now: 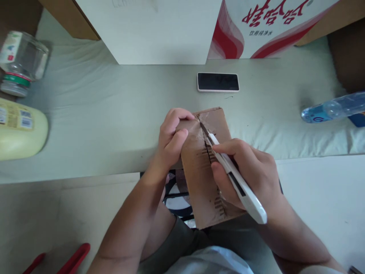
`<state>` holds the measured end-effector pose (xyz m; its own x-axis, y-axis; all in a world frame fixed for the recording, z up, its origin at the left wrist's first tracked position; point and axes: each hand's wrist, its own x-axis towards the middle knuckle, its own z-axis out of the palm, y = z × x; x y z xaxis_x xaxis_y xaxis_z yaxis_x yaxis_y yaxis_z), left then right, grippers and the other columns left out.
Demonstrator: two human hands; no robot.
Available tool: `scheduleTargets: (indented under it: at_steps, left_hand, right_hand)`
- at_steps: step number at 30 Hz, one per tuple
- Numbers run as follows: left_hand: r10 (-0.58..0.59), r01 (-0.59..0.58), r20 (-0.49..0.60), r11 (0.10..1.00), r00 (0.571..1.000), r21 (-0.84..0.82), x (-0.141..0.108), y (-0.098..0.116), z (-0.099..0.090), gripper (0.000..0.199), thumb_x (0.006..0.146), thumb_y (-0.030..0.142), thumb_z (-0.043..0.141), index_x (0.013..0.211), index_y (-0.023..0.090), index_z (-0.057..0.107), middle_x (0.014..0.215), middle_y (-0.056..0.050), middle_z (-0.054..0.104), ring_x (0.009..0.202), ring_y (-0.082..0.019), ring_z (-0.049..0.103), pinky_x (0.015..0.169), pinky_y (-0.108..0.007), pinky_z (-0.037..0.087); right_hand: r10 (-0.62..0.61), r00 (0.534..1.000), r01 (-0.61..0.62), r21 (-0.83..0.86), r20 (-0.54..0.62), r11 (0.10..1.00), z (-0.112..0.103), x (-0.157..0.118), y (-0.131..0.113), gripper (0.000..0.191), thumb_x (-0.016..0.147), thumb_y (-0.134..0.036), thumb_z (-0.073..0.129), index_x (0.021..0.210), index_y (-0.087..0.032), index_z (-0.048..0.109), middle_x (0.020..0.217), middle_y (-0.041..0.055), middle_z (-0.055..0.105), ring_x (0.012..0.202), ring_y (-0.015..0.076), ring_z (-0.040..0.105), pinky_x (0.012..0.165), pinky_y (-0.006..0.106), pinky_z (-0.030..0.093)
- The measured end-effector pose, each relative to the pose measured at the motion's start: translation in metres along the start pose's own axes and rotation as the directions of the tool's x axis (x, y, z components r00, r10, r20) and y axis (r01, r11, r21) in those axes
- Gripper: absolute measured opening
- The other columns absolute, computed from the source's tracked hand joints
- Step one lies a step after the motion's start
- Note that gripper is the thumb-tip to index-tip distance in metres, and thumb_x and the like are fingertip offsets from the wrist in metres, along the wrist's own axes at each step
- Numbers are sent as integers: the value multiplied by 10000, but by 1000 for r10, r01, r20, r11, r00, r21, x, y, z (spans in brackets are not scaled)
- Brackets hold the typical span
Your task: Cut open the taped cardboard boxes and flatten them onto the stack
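A brown cardboard box (pixel 196 190), closed with clear tape, rests over my lap against the edge of the cloth-covered surface. My left hand (pixel 173 135) grips the far left corner of the box, thumb on top. In my right hand (pixel 251 171) is a white utility knife (pixel 245 194) with its blade (pixel 203 128) out. The blade's tip touches the box's top near the far end, at the dark seam running down the middle. Torn, wrinkled tape shows around that seam.
A phone (pixel 218 82) lies beyond the box, before a large white carton (pixel 165 34) with red print. To the left are a clear jar (pixel 25 57) and a yellow bottle (pixel 23 131). A plastic water bottle (pixel 333 108) lies at the right. Red handles (pixel 72 258) show lower left.
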<state>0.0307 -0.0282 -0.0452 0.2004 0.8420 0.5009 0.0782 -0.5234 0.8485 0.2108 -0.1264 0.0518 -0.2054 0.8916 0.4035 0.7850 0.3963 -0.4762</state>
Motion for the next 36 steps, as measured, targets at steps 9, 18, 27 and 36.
scheduleTargets:
  at_steps: [9,18,27,36]
  left_hand:
    - [-10,10,7,999,1000,31,1,2,0,201,910,324,505,1045,269,644,1068,-70,735,1020,-302,687,921,-485,586]
    - [0,0,6,1000,1000,17,0,1,1,197,915,291,503,1055,275,641,1071,-63,724,1031,-298,683,926,-476,574]
    - [6,-6,13,1000,1000,-2,0,1,0,203,984,441,526,1055,281,629,1084,-67,716,1036,-300,677,936,-481,573]
    - [-6,5,5,1000,1000,28,0,2,1,204,926,362,514,1062,273,637,1082,-76,733,1039,-308,689,936,-498,590]
  right_hand:
    - [-4,999,6,65,-32,998,-2,-1,3,95,881,-203,585,971,-232,594,716,-31,686,473,100,515,468,226,422]
    - [-52,998,53,44,-24,998,0,-2,4,109,863,-180,598,962,-220,614,695,-27,632,515,112,529,490,241,407]
    - [-57,996,58,-6,73,998,-3,-3,5,355,919,-234,574,1261,-204,664,845,34,739,631,167,665,555,272,492]
    - [-58,998,58,21,39,998,-3,-1,5,222,899,-251,596,1105,-224,673,715,-13,685,497,125,542,493,245,432]
